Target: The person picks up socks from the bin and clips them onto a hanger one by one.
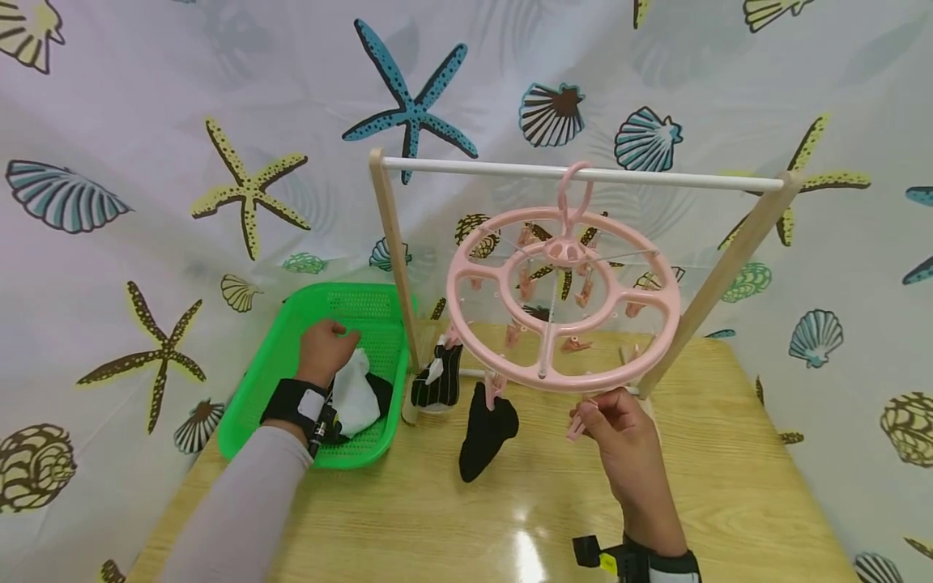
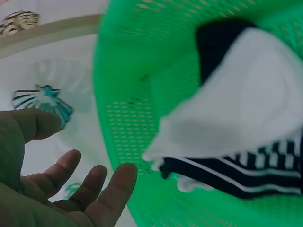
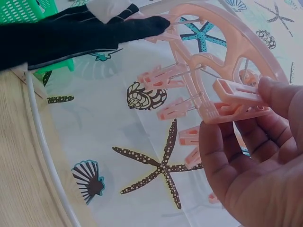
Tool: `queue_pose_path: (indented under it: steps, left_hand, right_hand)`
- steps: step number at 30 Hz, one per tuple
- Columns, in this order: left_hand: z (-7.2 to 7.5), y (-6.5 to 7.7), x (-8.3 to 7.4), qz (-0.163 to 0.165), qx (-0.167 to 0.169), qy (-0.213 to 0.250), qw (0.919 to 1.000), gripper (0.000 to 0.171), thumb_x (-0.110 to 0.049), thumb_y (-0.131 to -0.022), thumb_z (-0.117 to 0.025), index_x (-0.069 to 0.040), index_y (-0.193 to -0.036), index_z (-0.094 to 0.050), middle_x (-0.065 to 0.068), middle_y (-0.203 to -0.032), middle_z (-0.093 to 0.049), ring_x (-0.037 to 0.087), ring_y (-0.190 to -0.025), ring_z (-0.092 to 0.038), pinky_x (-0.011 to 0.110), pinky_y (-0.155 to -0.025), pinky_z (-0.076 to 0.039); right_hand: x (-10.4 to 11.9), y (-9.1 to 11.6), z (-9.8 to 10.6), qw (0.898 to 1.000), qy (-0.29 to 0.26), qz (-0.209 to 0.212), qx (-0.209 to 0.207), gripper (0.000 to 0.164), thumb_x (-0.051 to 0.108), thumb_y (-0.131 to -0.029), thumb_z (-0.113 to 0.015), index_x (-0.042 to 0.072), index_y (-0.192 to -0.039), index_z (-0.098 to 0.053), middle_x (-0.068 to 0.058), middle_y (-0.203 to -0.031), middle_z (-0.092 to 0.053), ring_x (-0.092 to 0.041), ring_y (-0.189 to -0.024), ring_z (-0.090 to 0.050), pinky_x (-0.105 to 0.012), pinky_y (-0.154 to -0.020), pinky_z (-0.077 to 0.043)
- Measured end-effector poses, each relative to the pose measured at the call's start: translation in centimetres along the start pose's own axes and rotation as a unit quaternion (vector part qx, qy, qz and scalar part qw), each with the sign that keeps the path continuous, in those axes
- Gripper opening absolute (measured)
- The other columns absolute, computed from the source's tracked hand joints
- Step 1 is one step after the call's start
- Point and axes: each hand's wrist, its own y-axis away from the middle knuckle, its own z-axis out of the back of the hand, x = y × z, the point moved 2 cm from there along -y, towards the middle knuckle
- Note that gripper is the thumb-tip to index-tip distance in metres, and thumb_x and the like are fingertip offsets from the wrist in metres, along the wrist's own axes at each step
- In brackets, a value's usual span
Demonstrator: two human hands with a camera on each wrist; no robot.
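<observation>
My left hand (image 1: 325,352) hovers over the green basket (image 1: 239,417), its fingers spread and holding nothing in the left wrist view. Inside the basket lie a white sock (image 2: 236,104), a black-and-white striped piece (image 2: 251,182) and another dark piece (image 2: 215,45). With thumb and fingers, my right hand (image 1: 632,445) pinches a pink clothespin (image 3: 239,93) at the near right rim of a round pink clip hanger (image 1: 454,283). From that hanger's near left side hang a black sock (image 1: 484,437) and a striped black sock (image 1: 443,380) with a white patch.
A white rod (image 1: 474,168) on two wooden posts (image 1: 397,259) carries the hanger by its hook. Several other pink clips dangle from its rings. The wooden table (image 1: 452,526) lies beneath, and a curtain (image 1: 306,73) with starfish and shells hangs behind.
</observation>
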Motion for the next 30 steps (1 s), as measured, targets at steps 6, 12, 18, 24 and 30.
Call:
queue_pose_path:
  steps: [6,12,18,24,30]
  left_hand:
    - [-1.1,-1.4,2.9,0.018,0.065,-0.077,0.9947,0.034,-0.018,-0.092,-0.058,-0.005,-0.065,-0.041,0.008,-0.061,-0.038,0.021,-0.053,-0.039,0.036,-0.055,-0.036]
    - [-1.7,-1.7,5.0,0.054,0.101,-0.103,0.9881,0.047,-0.018,-0.094,-0.054,0.020,-0.121,-0.049,0.035,-0.110,-0.056,0.037,-0.081,-0.057,0.041,-0.067,-0.047]
    - [-2.3,-1.6,5.0,0.043,0.084,-0.102,0.9903,0.038,-0.024,-0.094,-0.059,0.012,-0.082,-0.056,0.021,-0.075,-0.058,0.030,-0.066,-0.056,0.034,-0.056,-0.045]
    - [-1.7,-0.1,4.0,0.005,0.063,-0.104,0.9926,0.048,-0.016,-0.092,-0.064,-0.008,-0.052,-0.039,-0.001,-0.050,-0.035,0.012,-0.045,-0.033,0.025,-0.046,-0.030]
    - [-1.6,0.3,3.5,-0.027,0.060,-0.114,0.9913,0.051,-0.009,-0.092,-0.059,-0.019,-0.051,-0.029,-0.007,-0.050,-0.022,0.010,-0.045,-0.024,0.024,-0.047,-0.024]
  right_hand:
    - [-0.2,0.1,0.0,1.000,-0.007,0.006,0.001,0.014,-0.006,-0.097,-0.057,-0.017,-0.097,-0.047,-0.011,-0.087,-0.064,-0.018,-0.076,-0.066,-0.029,-0.070,-0.057]
    - [-0.2,0.0,0.2,1.000,-0.005,0.022,0.014,0.014,-0.006,-0.097,-0.057,-0.017,-0.098,-0.048,-0.014,-0.088,-0.063,-0.021,-0.075,-0.066,-0.029,-0.069,-0.057]
    - [-0.1,0.0,0.3,1.000,0.003,0.020,0.008,0.015,-0.005,-0.097,-0.058,-0.016,-0.099,-0.049,-0.013,-0.088,-0.062,-0.019,-0.074,-0.065,-0.028,-0.068,-0.057]
    - [0.0,0.0,0.0,1.000,0.008,0.007,0.018,0.018,-0.002,-0.099,-0.057,-0.016,-0.101,-0.047,-0.013,-0.090,-0.062,-0.019,-0.076,-0.066,-0.029,-0.070,-0.057]
    - [0.0,0.0,0.1,1.000,0.012,0.005,0.017,0.019,-0.002,-0.098,-0.058,-0.017,-0.101,-0.047,-0.011,-0.090,-0.062,-0.020,-0.076,-0.066,-0.029,-0.071,-0.057]
